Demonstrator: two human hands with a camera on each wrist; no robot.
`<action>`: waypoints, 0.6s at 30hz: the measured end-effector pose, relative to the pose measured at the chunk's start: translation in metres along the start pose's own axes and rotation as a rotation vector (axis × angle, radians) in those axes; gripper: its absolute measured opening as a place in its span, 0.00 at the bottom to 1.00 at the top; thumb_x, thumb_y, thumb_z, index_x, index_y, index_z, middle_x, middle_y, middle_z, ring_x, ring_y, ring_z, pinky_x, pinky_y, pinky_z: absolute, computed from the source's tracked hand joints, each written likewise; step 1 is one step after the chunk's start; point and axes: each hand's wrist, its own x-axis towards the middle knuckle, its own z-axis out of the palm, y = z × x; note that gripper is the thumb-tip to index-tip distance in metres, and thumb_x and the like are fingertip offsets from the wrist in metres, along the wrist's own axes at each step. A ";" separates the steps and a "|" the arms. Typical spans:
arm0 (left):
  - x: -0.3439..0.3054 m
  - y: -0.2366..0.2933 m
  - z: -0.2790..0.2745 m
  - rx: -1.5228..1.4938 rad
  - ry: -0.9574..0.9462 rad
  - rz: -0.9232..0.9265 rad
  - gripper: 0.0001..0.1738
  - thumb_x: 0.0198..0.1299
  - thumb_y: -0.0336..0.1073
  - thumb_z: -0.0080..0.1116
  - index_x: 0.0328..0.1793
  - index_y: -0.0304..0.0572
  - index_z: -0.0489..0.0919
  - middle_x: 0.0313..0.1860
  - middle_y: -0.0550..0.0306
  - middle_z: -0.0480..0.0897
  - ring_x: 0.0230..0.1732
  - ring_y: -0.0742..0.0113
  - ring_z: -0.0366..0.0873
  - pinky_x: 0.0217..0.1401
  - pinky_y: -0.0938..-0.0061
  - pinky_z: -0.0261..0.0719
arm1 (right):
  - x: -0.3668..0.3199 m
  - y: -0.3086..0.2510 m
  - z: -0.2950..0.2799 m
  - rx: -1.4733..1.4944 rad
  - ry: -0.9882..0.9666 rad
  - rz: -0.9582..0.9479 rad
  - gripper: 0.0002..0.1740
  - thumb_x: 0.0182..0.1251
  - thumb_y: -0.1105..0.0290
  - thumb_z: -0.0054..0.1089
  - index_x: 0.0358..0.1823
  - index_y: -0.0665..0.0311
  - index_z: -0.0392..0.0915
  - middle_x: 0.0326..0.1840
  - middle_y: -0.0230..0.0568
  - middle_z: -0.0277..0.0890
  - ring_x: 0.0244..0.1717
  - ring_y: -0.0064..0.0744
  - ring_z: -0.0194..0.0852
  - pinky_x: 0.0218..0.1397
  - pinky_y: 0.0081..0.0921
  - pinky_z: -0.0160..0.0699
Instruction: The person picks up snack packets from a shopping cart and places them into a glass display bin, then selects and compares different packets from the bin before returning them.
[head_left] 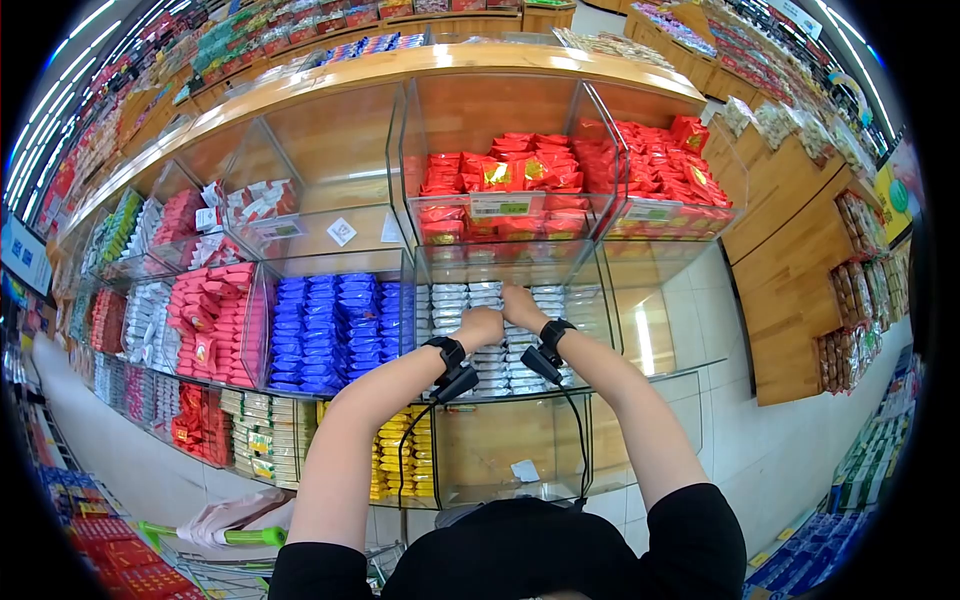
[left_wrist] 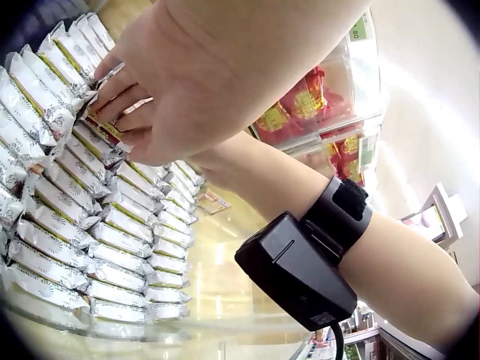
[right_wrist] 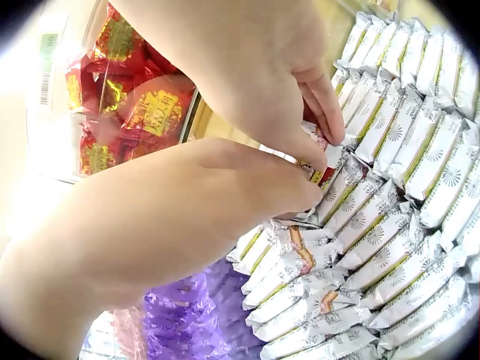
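Both hands are close together over rows of white-wrapped snack packs point(head_left: 520, 365) in a clear bin. My left hand point(head_left: 482, 326) curls its fingers onto a small wrapped snack pack point(left_wrist: 105, 127), whose red and yellow print shows under the fingertips. Just beyond it, my right hand point(head_left: 522, 308) pinches the same snack pack point(right_wrist: 324, 171) between thumb and fingers in the right wrist view. The packs around it stand on edge in tight rows. In the left wrist view, the right hand is mostly hidden behind the left.
Clear dividers enclose the bin, with blue packs point(head_left: 335, 330) to its left. Red packs point(head_left: 500, 175) fill a raised bin behind. Yellow packs point(head_left: 405, 455) sit in a lower front bin. A cart with a green handle point(head_left: 255, 537) stands at lower left.
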 end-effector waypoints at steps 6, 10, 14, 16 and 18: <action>0.002 -0.004 0.005 0.051 0.134 0.033 0.17 0.49 0.38 0.47 0.44 0.41 0.78 0.48 0.41 0.74 0.52 0.46 0.69 0.53 0.55 0.65 | 0.003 0.000 -0.002 0.074 -0.037 0.066 0.23 0.39 0.67 0.64 0.36 0.76 0.70 0.35 0.63 0.73 0.40 0.57 0.72 0.42 0.41 0.73; 0.013 -0.010 0.008 0.005 0.136 0.035 0.19 0.49 0.43 0.50 0.42 0.40 0.78 0.45 0.43 0.76 0.50 0.44 0.70 0.52 0.55 0.68 | 0.002 0.000 -0.010 0.131 -0.046 0.017 0.20 0.41 0.66 0.62 0.34 0.74 0.72 0.32 0.61 0.74 0.33 0.52 0.76 0.37 0.36 0.75; 0.012 -0.010 -0.004 -0.052 0.065 -0.020 0.20 0.50 0.42 0.47 0.47 0.41 0.76 0.50 0.45 0.74 0.54 0.48 0.68 0.54 0.52 0.65 | 0.001 -0.002 -0.016 0.457 -0.132 0.212 0.16 0.44 0.66 0.60 0.28 0.74 0.73 0.25 0.56 0.75 0.22 0.45 0.77 0.30 0.33 0.75; 0.011 -0.010 -0.005 -0.081 0.038 -0.031 0.20 0.51 0.40 0.45 0.49 0.43 0.75 0.52 0.45 0.73 0.55 0.50 0.67 0.55 0.51 0.62 | 0.003 0.001 -0.013 0.595 -0.116 0.264 0.14 0.47 0.66 0.59 0.21 0.74 0.75 0.19 0.52 0.75 0.16 0.39 0.76 0.24 0.32 0.75; 0.012 -0.012 -0.002 -0.057 0.051 -0.019 0.21 0.51 0.39 0.45 0.52 0.45 0.73 0.53 0.47 0.72 0.57 0.52 0.66 0.57 0.50 0.59 | 0.004 0.001 -0.013 0.455 -0.152 0.242 0.14 0.48 0.66 0.59 0.20 0.74 0.75 0.17 0.51 0.75 0.17 0.39 0.76 0.24 0.31 0.75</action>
